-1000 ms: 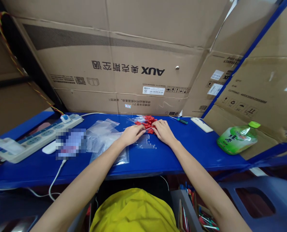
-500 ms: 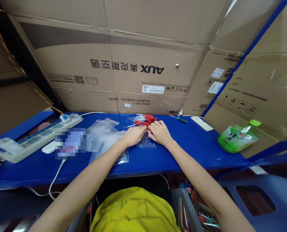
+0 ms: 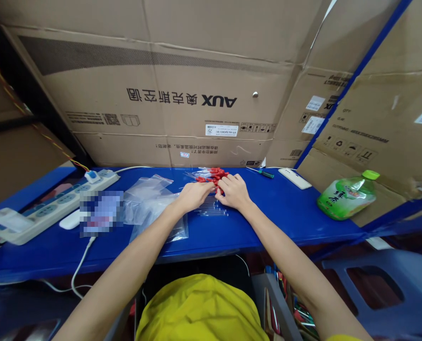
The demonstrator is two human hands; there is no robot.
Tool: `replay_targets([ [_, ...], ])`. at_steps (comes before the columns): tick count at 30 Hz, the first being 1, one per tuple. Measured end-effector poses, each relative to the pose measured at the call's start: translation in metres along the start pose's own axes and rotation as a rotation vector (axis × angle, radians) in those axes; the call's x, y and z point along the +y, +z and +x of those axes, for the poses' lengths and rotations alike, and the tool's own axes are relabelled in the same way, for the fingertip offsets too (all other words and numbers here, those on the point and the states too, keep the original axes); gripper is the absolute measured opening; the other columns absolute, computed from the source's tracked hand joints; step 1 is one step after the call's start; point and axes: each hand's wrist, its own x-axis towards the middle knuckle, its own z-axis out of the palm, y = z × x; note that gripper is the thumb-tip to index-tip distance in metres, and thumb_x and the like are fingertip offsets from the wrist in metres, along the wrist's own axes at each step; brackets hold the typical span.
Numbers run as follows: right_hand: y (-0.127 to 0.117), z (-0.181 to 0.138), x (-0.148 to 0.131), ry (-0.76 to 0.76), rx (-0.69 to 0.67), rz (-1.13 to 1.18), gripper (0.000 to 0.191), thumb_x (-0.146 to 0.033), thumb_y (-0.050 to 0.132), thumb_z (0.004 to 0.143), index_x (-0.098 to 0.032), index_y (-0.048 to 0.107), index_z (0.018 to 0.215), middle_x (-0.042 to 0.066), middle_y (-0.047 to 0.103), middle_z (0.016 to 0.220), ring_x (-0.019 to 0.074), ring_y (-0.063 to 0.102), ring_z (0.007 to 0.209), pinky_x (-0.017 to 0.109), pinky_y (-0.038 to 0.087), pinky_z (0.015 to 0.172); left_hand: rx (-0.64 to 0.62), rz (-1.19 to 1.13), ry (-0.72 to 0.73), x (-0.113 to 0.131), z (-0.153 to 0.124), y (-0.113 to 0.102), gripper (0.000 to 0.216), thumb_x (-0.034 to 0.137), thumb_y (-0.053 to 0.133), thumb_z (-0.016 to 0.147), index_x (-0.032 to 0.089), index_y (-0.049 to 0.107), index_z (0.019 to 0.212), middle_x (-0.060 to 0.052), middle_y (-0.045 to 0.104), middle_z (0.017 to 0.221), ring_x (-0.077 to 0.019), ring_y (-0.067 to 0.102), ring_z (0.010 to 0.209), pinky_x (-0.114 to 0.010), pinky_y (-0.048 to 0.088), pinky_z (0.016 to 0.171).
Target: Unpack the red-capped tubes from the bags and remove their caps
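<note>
My left hand [image 3: 192,195] and my right hand [image 3: 234,191] meet at the middle of the blue shelf [image 3: 289,213], fingers curled together over a small red-capped piece that is too small to name. Just behind the fingers lies a heap of red-capped clear tubes [image 3: 211,175]. Under and in front of my hands several clear tubes [image 3: 211,209] lie in a row. To the left of my left forearm is a loose stack of clear plastic bags [image 3: 150,201].
A white power strip [image 3: 51,206] with cables lies at the left. A green bottle [image 3: 346,196] lies on its side at the right, a white remote-like bar [image 3: 294,178] and a small screwdriver [image 3: 264,173] behind it. Cardboard boxes [image 3: 182,99] wall the back.
Both hands have stayed together at the red-capped heap, shifting slightly back towards it. The view has tilted a little.
</note>
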Motion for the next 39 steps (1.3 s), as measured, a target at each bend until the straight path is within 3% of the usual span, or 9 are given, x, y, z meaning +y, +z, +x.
replay_targets([
  [6,0.004,-0.003,0.008,0.053,0.010,0.018,0.012,-0.025,0.057,0.092,-0.021,0.066,0.084,0.011,0.067,0.083,0.0276,0.052,0.087,0.041,0.032,0.079,0.005,0.017,0.015,-0.003,-0.001,-0.002,0.034,0.037,0.034,0.112,0.024,0.065,0.109,-0.006,0.079,0.104,-0.0221,0.074,0.092,-0.028,0.046,0.071],
  [10,0.006,-0.018,0.041,0.330,0.138,0.042,0.018,-0.022,0.051,0.095,-0.022,0.065,0.085,0.009,0.062,0.075,0.0273,0.051,0.079,0.040,0.031,0.075,0.051,0.019,-0.106,-0.019,-0.008,-0.004,0.036,0.039,0.033,0.112,0.024,0.066,0.110,-0.006,0.079,0.101,-0.0229,0.074,0.090,-0.029,0.047,0.073],
  [13,0.007,-0.028,0.062,0.400,0.165,0.053,0.024,-0.026,0.046,0.103,-0.022,0.067,0.090,0.009,0.065,0.081,0.0275,0.054,0.083,0.040,0.032,0.076,0.078,-0.019,-0.134,-0.024,-0.009,-0.002,0.037,0.040,0.034,0.113,0.025,0.067,0.111,-0.006,0.078,0.109,-0.0220,0.073,0.096,-0.029,0.049,0.078],
  [20,0.010,-0.021,0.049,0.204,-0.067,0.137,0.024,-0.028,0.049,0.108,-0.020,0.071,0.109,0.010,0.072,0.101,0.0273,0.057,0.097,0.039,0.034,0.081,0.057,-0.041,0.004,-0.015,-0.001,0.016,0.026,0.034,0.045,0.109,0.024,0.069,0.112,-0.006,0.074,0.116,-0.0219,0.069,0.108,-0.031,0.053,0.086],
  [28,0.013,-0.024,0.045,0.160,-0.129,0.174,0.022,-0.031,0.056,0.107,-0.020,0.070,0.120,0.010,0.073,0.108,0.0280,0.055,0.101,0.041,0.036,0.082,0.007,-0.070,0.013,-0.017,-0.005,0.018,0.017,0.030,0.053,0.105,0.024,0.069,0.107,-0.004,0.074,0.106,-0.0213,0.069,0.099,-0.031,0.053,0.085],
  [39,0.007,-0.016,0.033,0.006,-0.184,0.242,0.020,-0.039,0.063,0.104,-0.023,0.074,0.100,0.009,0.070,0.112,0.0258,0.055,0.105,0.041,0.036,0.087,0.023,-0.052,-0.072,-0.017,-0.006,0.017,0.021,0.029,0.049,0.104,0.024,0.069,0.107,-0.006,0.074,0.110,-0.0218,0.071,0.099,-0.029,0.053,0.078],
])
